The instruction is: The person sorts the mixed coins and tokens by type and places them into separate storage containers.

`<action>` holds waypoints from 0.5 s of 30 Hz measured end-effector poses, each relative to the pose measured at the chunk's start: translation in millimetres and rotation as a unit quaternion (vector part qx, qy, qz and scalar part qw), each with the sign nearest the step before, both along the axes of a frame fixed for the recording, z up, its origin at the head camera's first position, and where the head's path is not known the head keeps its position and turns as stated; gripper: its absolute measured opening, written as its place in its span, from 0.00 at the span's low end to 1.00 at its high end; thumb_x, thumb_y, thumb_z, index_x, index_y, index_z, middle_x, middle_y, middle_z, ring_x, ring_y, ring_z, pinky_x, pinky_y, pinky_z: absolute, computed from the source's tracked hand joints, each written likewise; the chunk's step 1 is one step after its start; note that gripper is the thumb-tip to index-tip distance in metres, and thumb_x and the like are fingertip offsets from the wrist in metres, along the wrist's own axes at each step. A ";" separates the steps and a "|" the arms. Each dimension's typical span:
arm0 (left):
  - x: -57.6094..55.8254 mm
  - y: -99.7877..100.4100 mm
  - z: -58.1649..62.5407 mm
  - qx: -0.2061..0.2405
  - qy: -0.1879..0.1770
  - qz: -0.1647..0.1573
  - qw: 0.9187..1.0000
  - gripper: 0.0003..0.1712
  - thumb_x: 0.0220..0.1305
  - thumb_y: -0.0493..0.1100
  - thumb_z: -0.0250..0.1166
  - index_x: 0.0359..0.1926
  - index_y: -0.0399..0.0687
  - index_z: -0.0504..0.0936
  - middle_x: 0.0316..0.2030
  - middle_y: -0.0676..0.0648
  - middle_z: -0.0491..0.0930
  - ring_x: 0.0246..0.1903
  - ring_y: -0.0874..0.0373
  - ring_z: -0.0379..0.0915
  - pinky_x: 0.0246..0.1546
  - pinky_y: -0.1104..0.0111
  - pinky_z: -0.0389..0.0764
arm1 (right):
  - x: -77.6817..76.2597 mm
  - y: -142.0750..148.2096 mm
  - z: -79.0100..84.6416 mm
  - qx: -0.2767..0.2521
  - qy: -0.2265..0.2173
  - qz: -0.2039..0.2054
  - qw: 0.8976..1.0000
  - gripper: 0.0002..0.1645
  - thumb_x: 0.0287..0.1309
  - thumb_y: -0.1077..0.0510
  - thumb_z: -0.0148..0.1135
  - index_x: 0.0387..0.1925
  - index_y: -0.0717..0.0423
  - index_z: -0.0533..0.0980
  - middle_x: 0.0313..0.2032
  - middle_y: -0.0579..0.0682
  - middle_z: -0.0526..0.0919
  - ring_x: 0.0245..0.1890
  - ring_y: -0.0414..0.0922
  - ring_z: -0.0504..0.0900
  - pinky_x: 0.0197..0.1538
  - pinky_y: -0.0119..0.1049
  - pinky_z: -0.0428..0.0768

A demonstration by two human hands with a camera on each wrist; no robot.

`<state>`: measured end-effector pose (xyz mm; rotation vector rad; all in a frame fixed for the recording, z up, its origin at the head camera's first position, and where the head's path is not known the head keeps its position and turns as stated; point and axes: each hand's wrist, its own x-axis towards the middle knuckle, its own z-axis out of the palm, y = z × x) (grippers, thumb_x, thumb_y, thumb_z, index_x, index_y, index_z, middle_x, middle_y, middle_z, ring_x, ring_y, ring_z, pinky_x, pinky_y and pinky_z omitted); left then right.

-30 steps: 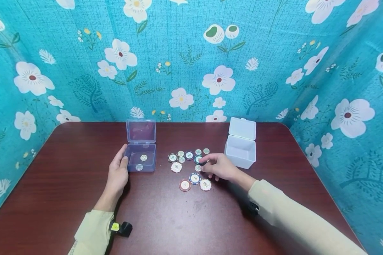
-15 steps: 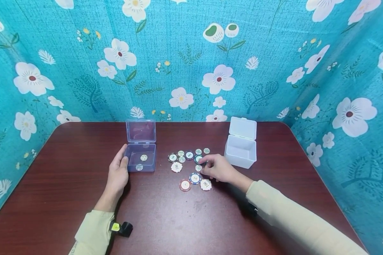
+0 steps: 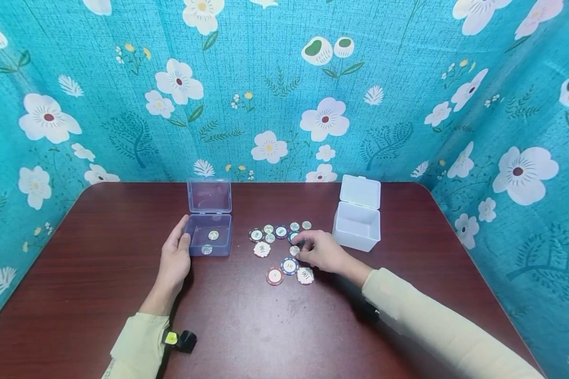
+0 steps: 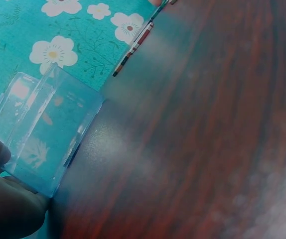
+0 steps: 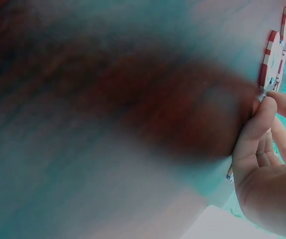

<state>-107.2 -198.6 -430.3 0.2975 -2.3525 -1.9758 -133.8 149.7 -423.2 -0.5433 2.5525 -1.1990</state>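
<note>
My left hand (image 3: 176, 250) grips the left side of a clear plastic box (image 3: 222, 247) with its lid raised; the thumb is at the near left corner. Two silver coins show in the box, one a gold-tinted silver coin (image 3: 213, 235). In the left wrist view, the fingers lie against the end of the clear box (image 4: 58, 134). My right hand (image 3: 324, 251) reaches into the spread of chips and coins, thumb and index finger pinching at a silver coin (image 3: 294, 250) on the table. The index fingertip overlaps a green poker chip (image 3: 292, 237).
Beside the right hand stands a white plastic box (image 3: 357, 237), lid raised. Several chips lie between the boxes, among them a red chip (image 3: 274, 276), a blue chip (image 3: 290, 266) and a white chip (image 3: 262, 249). A flowered curtain (image 3: 275, 105) hangs behind the table (image 3: 246, 326).
My right thumb and index finger have drawn closer together around the coin, the hand shifting slightly left. The left hand and the boxes stay in place.
</note>
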 end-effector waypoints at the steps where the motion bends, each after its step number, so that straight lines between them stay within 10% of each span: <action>1: 0.1 0.0 0.3 0.000 0.000 0.000 1.000 0.30 0.81 0.38 0.38 0.80 0.50 0.52 0.77 0.50 0.52 0.75 0.57 0.44 0.75 0.58 0.47 | -0.3 -0.3 0.1 0.001 0.001 0.002 1.000 0.17 0.56 0.67 0.69 0.49 0.59 0.82 0.21 0.46 0.79 0.14 0.38 0.73 0.16 0.31 0.72; 15: 0.9 0.8 2.9 0.000 0.002 -0.001 1.000 0.30 0.81 0.38 0.39 0.80 0.50 0.52 0.77 0.49 0.51 0.75 0.56 0.44 0.74 0.58 0.48 | -7.1 -0.1 -0.9 0.052 0.054 0.033 0.997 0.17 0.59 0.64 0.69 0.51 0.54 0.83 0.22 0.41 0.78 0.23 0.38 0.75 0.27 0.32 0.74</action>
